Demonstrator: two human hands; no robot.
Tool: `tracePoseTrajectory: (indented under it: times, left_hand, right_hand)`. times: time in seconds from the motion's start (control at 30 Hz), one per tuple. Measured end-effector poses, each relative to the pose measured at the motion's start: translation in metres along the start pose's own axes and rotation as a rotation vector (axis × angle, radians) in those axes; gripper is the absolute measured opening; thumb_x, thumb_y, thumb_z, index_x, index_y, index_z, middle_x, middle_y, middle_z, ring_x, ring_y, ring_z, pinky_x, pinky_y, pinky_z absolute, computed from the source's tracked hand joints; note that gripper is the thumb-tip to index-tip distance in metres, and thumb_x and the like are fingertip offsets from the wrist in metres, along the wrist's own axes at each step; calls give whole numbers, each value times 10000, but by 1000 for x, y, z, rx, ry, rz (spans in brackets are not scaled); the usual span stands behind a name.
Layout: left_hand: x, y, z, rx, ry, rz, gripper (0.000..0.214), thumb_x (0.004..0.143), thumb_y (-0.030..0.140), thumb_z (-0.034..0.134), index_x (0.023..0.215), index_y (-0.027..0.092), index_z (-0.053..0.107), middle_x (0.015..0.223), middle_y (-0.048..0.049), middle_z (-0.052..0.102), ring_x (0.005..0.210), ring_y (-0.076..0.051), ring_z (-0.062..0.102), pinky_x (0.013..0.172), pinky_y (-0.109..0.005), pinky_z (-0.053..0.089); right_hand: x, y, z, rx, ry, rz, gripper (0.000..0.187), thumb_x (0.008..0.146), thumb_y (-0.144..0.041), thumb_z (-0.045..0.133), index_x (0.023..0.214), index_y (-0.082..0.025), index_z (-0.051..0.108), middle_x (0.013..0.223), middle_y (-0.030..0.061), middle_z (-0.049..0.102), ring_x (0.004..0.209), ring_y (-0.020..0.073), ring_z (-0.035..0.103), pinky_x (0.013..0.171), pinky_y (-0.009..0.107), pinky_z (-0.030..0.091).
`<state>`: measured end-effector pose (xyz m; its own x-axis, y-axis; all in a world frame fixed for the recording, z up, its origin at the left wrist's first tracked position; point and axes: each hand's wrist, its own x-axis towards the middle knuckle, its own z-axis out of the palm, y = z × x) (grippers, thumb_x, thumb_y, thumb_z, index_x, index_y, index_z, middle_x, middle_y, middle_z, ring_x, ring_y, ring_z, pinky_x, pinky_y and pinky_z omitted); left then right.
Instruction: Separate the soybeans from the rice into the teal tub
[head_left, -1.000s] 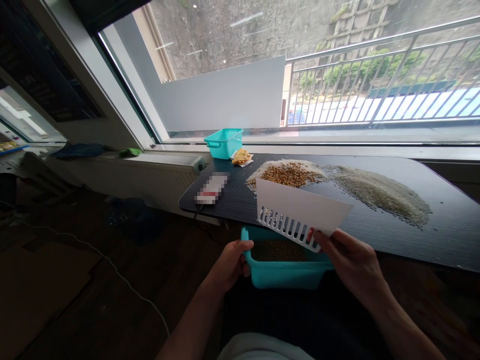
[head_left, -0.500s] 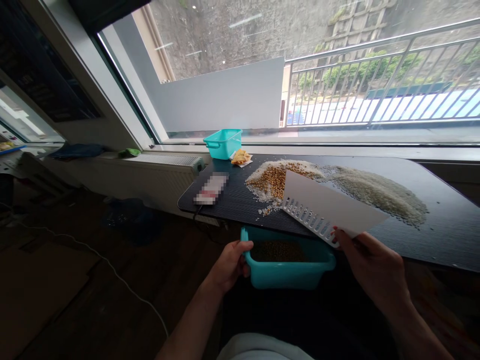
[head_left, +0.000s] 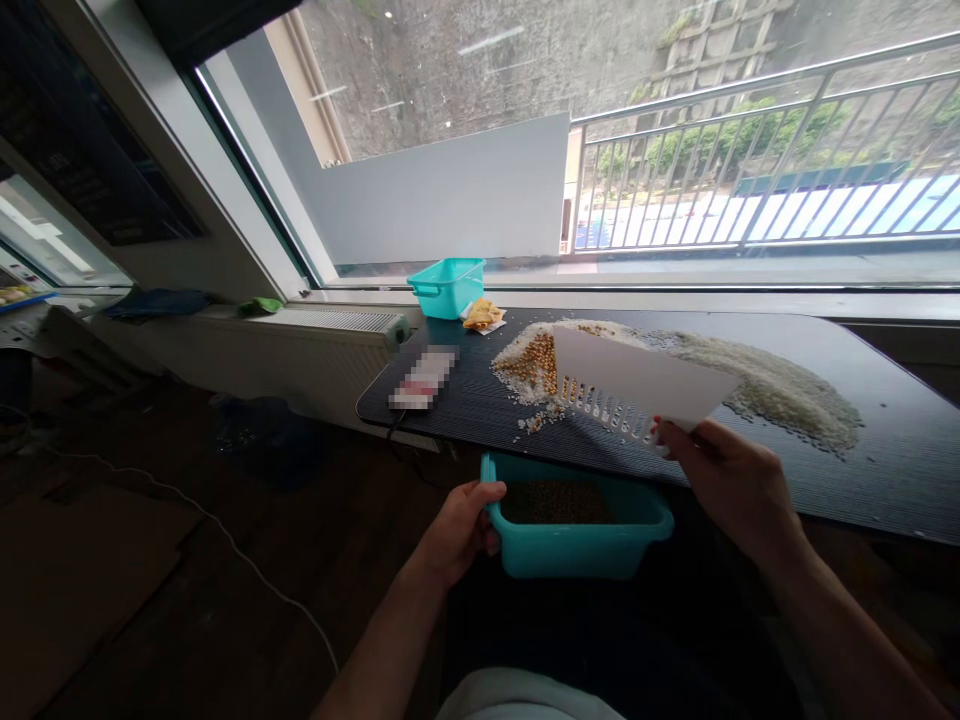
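Note:
My left hand (head_left: 466, 525) grips the left rim of a teal plastic bin (head_left: 581, 548), held just below the table's front edge. Dark grains or beans (head_left: 559, 500) cover the bin's bottom; their kind is too dim to tell. Between the thumb and fingers of my right hand (head_left: 731, 480) is a thin white sheet with a row of slots (head_left: 637, 375) along its lower edge. The sheet is tilted above the table, in front of a pile of yellow beans or kernels (head_left: 534, 360) mixed with white grains, and hides part of that pile.
A heap of pale rice-like grains (head_left: 787, 385) spreads over the right of the dark table (head_left: 907, 440). At the back left stand another teal bin (head_left: 448, 290) and yellowish pieces on white paper (head_left: 484, 316). A blurred-out flat object (head_left: 425, 378) lies at the left edge, before a radiator (head_left: 337, 335).
My right hand has moved the slotted white sheet left and slightly up, over more of the yellow pile. My left hand and the bin have stayed nearly still.

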<state>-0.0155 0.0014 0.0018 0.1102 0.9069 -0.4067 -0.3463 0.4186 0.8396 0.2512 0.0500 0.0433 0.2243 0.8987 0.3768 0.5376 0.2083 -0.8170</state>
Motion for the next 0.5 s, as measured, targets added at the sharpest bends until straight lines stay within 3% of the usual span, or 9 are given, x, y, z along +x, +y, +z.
tracePoseTrajectory:
  times: [0.5]
  left_hand:
    - [0, 0, -1, -20, -29, 2, 411, 585, 453, 755, 502, 191, 450, 371, 73, 408, 319, -67, 395, 340, -198, 303]
  right_hand:
    - [6, -1, 7, 62, -123, 23, 292, 722, -493, 637, 732, -212, 717, 640, 5, 696, 603, 170, 624, 562, 278, 482]
